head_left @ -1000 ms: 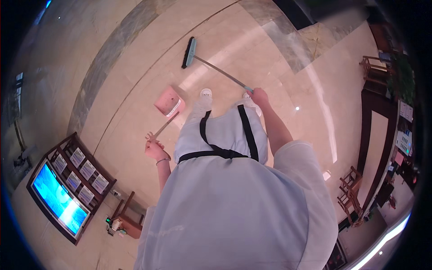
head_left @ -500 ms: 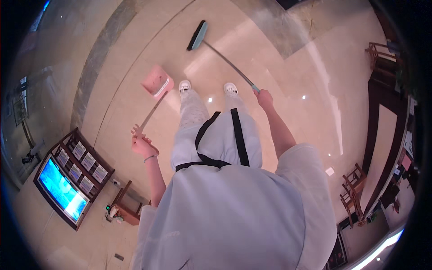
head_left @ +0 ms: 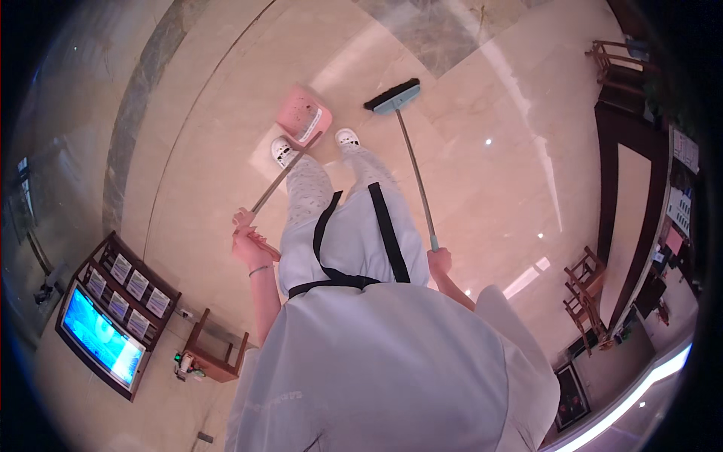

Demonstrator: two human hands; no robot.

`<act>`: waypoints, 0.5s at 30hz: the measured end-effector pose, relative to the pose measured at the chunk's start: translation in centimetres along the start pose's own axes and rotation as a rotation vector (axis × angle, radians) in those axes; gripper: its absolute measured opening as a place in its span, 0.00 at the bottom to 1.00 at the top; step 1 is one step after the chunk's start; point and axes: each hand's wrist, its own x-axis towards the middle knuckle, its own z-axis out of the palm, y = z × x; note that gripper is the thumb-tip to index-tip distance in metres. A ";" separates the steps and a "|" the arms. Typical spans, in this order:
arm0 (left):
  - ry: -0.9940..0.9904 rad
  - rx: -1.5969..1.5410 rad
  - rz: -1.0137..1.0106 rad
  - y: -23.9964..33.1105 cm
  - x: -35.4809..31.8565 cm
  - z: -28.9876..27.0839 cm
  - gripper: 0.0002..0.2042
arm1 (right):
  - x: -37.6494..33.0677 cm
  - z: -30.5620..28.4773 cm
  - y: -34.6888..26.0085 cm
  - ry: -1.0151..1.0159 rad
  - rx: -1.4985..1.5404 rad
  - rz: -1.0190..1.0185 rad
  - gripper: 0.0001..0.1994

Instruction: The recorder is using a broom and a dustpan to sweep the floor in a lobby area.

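Note:
My left hand (head_left: pixel 251 246) is closed round the handle of a pink dustpan (head_left: pixel 303 113). The pan rests on the floor in front of my left shoe, with small dark specks inside it. My right hand (head_left: pixel 439 262) grips the end of a broom's long grey handle, close to my right hip. The broom (head_left: pixel 397 98) has a light blue head with dark bristles, which lies on the floor ahead and to the right of the dustpan, apart from it.
Glossy beige tiles (head_left: pixel 482 181) reflect ceiling lights. At the left stands a lit screen (head_left: pixel 102 339) beside a rack of cards (head_left: pixel 128 286) and a wooden chair (head_left: pixel 215 350). Wooden chairs (head_left: pixel 584 290) and a long dark-framed counter (head_left: pixel 629 203) line the right side.
My right hand has drawn back toward my hip, and the broom head has swung right and nearer. The dustpan has shifted right and slightly forward. My feet have stepped.

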 end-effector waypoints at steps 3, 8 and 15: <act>-0.032 0.009 -0.027 -0.6 -0.5 -0.3 0.04 | 0.1 -0.3 -1.9 -0.041 0.050 -0.042 0.13; 0.021 -0.126 -0.044 -2.2 -2.5 -1.4 0.04 | 6.6 -1.1 -10.7 -0.004 0.142 -0.154 0.14; 0.056 -0.108 0.052 -4.2 -5.7 -2.2 0.04 | 17.3 -5.5 -24.3 -0.088 0.450 -0.192 0.12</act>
